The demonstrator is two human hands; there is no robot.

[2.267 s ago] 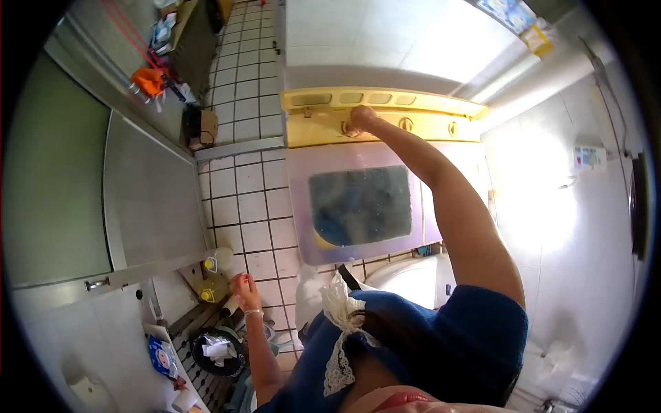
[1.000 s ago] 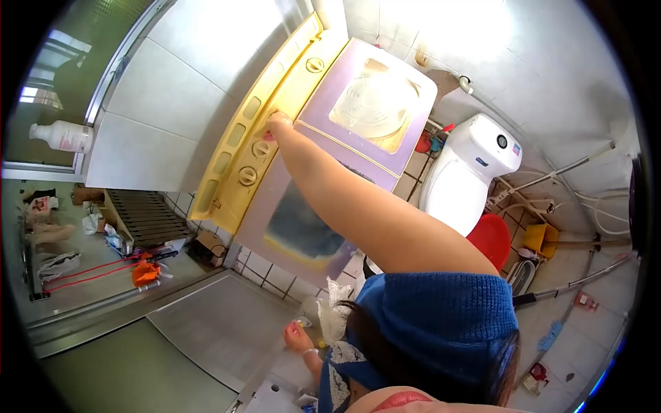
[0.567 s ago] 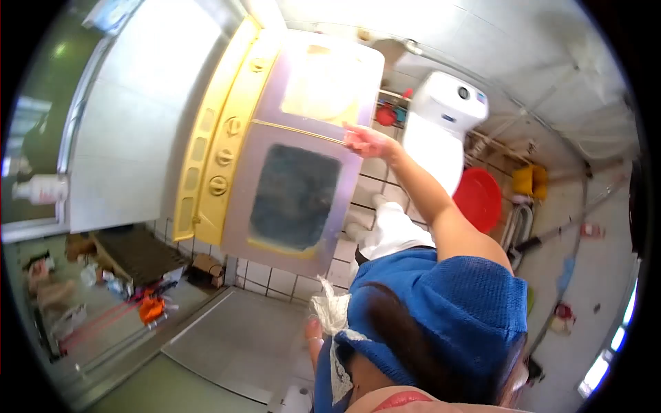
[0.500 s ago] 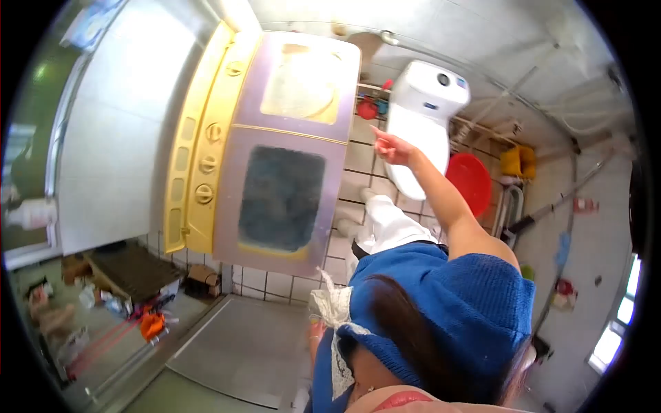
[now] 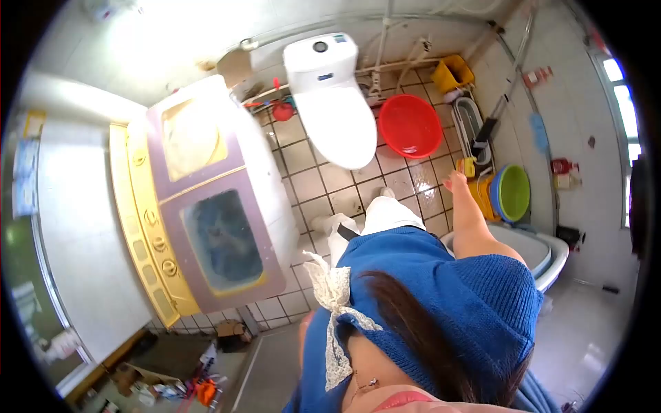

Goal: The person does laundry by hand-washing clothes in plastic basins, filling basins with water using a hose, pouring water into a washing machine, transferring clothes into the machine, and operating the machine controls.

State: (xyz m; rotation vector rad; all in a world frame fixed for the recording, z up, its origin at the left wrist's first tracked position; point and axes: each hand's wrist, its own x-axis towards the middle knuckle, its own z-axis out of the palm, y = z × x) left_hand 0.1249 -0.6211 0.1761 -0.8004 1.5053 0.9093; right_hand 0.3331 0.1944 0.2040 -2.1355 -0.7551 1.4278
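My right hand (image 5: 454,181) is stretched out forward over the tiled floor, its fingers apart and nothing visible in them. Just past the fingertips is a small yellow item (image 5: 467,166); whether they touch, I cannot tell. To the right of the hand, a green basin (image 5: 515,193) and a blue basin (image 5: 497,201) stand tilted on edge. Farther ahead a red basin (image 5: 411,126) lies on the floor. My left hand is hidden beside my body, with only a sliver of that arm showing.
A twin-tub washing machine (image 5: 206,175) with closed lids stands at the left. Ahead is a white toilet (image 5: 337,117), lid down. A yellow bucket (image 5: 452,73) and a long-handled mop (image 5: 506,100) are by the right wall. A white tub (image 5: 551,265) sits close at my right.
My view has turned right, so the washing machine and toilet sit farther left. My right hand has swung from beside the toilet to near the yellow item and basins.
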